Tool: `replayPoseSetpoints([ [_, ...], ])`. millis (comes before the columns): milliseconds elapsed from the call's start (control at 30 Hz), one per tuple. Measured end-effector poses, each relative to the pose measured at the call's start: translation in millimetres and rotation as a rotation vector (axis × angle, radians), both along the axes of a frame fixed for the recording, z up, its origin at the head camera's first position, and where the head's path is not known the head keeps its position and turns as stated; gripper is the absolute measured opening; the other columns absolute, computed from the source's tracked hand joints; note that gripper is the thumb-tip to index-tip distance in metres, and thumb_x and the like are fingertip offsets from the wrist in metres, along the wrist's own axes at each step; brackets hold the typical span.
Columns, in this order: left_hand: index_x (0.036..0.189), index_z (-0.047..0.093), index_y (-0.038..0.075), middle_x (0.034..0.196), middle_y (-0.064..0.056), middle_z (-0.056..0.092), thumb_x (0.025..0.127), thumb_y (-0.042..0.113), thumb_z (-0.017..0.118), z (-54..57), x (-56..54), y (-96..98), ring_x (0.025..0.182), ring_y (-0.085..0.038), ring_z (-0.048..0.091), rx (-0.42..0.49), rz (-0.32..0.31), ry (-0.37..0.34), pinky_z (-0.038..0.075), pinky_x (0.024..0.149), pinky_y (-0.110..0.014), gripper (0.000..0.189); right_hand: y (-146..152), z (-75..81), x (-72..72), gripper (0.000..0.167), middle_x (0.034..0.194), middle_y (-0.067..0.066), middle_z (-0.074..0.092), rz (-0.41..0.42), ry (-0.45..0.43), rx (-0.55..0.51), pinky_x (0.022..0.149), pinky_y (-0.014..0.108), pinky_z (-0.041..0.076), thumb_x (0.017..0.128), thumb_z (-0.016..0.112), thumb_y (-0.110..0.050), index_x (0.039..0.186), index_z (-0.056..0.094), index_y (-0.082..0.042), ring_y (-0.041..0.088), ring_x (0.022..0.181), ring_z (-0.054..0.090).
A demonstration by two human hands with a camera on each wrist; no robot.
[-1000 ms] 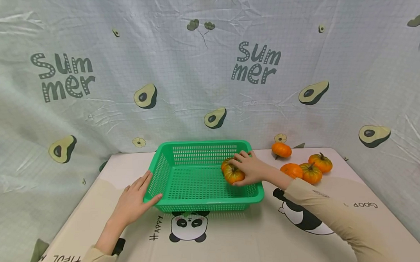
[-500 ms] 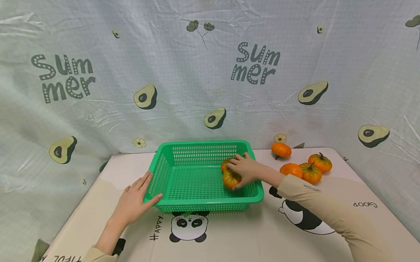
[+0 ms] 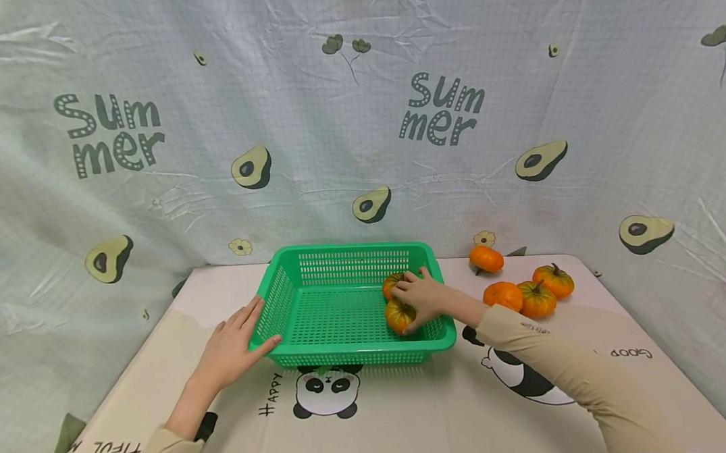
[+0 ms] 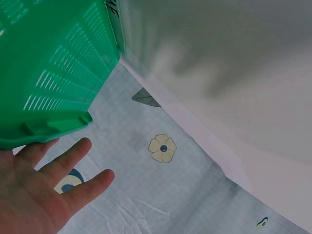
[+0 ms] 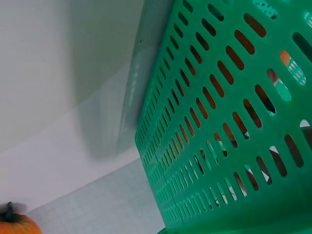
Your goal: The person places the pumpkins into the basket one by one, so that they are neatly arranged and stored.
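A green plastic basket [image 3: 344,349] with slotted walls stands on the table. Inside its right end my right hand [image 3: 423,298] grips a small orange-and-green pumpkin [image 3: 399,317], low near the basket's floor. Just behind that one lies a second small pumpkin [image 3: 390,285], partly covered by my fingers. My left hand [image 3: 231,347] rests with straight, spread fingers against the basket's left rim; the left wrist view shows the same hand [image 4: 44,190] under the rim. In the right wrist view the basket wall [image 5: 229,122] hides my right hand.
Several more small pumpkins lie right of the basket: one at the back [image 3: 486,259], others in a cluster, including a striped pumpkin [image 3: 538,300]. A printed cloth [image 3: 310,121] hangs behind the table [image 3: 408,414], whose cover bears panda drawings.
My right hand has lowered the pumpkin and brought it slightly toward the basket's front, uncovering more of the pumpkin behind. My left hand has stayed at the rim.
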State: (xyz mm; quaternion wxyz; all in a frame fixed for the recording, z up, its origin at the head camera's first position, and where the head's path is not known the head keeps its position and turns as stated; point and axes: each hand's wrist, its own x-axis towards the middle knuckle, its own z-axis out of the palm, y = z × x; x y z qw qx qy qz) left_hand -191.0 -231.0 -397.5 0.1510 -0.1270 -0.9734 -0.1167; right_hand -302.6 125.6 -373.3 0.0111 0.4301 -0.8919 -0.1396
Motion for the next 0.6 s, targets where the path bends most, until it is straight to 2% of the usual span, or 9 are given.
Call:
replayPoseSetpoints([
  [333, 0.139, 0.029, 0.002, 0.143, -0.016, 0.031, 0.084, 0.051, 0.05, -0.4, -0.2, 0.1, 0.125, -0.039, 0.035, 0.005, 0.001, -0.003, 0.032, 0.094, -0.059, 0.077, -0.2, -5.7, 1.7, 0.069, 0.114, 0.006, 0.05, 0.013, 0.056, 0.022, 0.09, 0.055, 0.033, 0.07, 0.057, -0.065, 0.119, 0.05, -0.018, 0.024, 0.106, 0.04],
  [600, 0.139, 0.028, 0.001, 0.143, -0.017, 0.031, 0.084, 0.051, 0.051, -1.3, -0.7, -0.7, 0.125, -0.039, 0.035, 0.01, -0.007, 0.001, 0.031, 0.094, -0.06, 0.078, -1.4, -5.1, 2.3, 0.07, 0.116, 0.009, 0.048, -0.012, 0.0, 0.026, 0.088, 0.049, 0.034, 0.071, 0.058, -0.064, 0.124, 0.049, -0.019, 0.027, 0.109, 0.041],
])
